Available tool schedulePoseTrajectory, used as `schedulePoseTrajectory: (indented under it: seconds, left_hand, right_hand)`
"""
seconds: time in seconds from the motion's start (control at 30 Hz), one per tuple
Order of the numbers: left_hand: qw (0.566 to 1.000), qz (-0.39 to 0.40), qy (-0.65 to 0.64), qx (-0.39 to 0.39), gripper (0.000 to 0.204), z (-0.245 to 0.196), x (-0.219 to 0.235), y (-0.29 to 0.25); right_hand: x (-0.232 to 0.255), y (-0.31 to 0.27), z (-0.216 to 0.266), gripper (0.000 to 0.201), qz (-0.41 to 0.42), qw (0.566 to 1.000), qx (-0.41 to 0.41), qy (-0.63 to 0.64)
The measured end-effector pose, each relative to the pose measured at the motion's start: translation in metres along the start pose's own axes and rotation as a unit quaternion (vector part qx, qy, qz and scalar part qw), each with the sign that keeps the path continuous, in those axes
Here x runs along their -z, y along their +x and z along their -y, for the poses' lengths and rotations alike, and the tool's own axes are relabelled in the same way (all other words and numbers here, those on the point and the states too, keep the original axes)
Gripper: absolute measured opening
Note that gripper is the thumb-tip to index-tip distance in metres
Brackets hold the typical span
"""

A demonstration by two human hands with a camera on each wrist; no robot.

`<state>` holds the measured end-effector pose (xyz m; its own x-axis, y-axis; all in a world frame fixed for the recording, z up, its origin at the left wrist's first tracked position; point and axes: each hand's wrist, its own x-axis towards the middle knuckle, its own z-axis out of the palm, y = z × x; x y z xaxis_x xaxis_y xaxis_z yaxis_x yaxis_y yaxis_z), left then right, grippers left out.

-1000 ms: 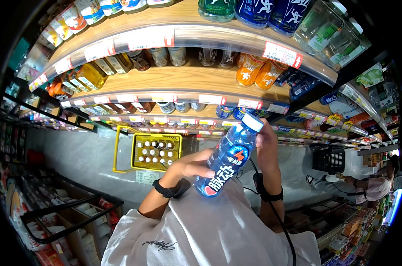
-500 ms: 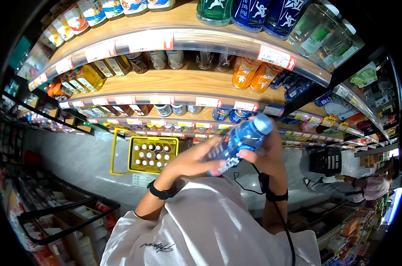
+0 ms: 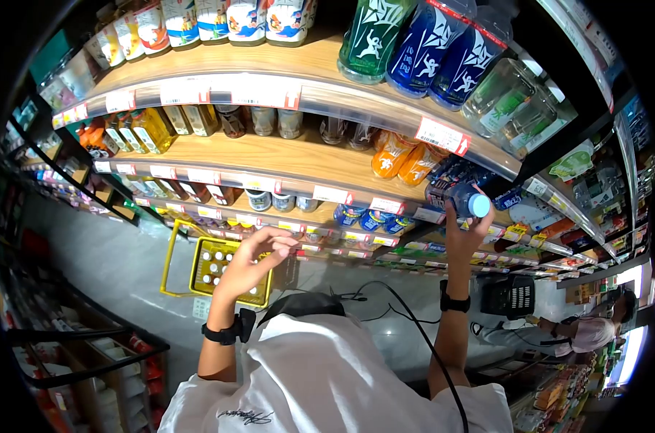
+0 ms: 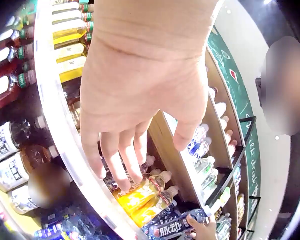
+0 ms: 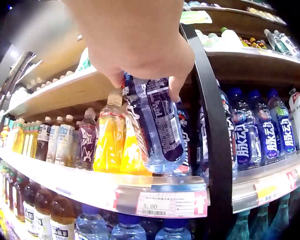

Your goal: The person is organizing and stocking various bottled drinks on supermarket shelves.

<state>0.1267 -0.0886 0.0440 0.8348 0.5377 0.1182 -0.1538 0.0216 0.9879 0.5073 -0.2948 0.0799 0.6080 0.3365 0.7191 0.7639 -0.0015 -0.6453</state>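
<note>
My right hand (image 3: 468,234) grips a clear blue drink bottle (image 5: 162,127) near its pale blue cap (image 3: 478,206). In the right wrist view the bottle tilts a little, its base just over the front edge of a shelf, beside orange drink bottles (image 5: 110,137). Its dark label with a barcode faces that camera; the cap is hidden behind the hand there. My left hand (image 3: 248,267) holds nothing and hovers in front of the lower shelves, above the yellow basket in the head view. Its fingers hang loosely bent in the left wrist view.
A yellow basket (image 3: 195,285) with several white-capped bottles stands on the floor. A black post (image 5: 212,110) divides the shelf bays. Green and blue bottles (image 3: 371,43) line the shelf above. A black basket (image 3: 512,296) and another person (image 3: 591,332) are at the right. A cable (image 3: 421,339) hangs by my right arm.
The bottle was between both hands before my chest. My left hand has let go and moved left; my right hand has carried the bottle forward and right to the shelf.
</note>
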Motion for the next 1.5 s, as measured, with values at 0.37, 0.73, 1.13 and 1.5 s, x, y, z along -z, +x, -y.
schedulePoseTrajectory:
  seconds: [0.37,0.73,1.13,1.5]
  left_hand:
    - [0.994,-0.092,-0.023,0.058,0.026,0.011,0.038,-0.043]
    - [0.987,-0.138,-0.037,0.076,0.027,0.025,0.050,-0.064]
    - [0.982,-0.167,-0.042,0.083,0.026,0.038,0.094,-0.091]
    - [0.979,-0.177,0.001,0.104,0.028,0.024,0.149,-0.125]
  right_hand:
    - [-0.018,0.031,-0.022,0.068,0.021,0.992,-0.095,0.080]
    - [-0.033,0.057,-0.044,0.071,0.006,0.993,-0.113,-0.040]
    - [-0.102,-0.008,-0.001,0.060,-0.116,0.983,0.052,-0.129]
    - [-0.335,0.013,0.075,0.081,0.176,0.976,-0.059,0.117]
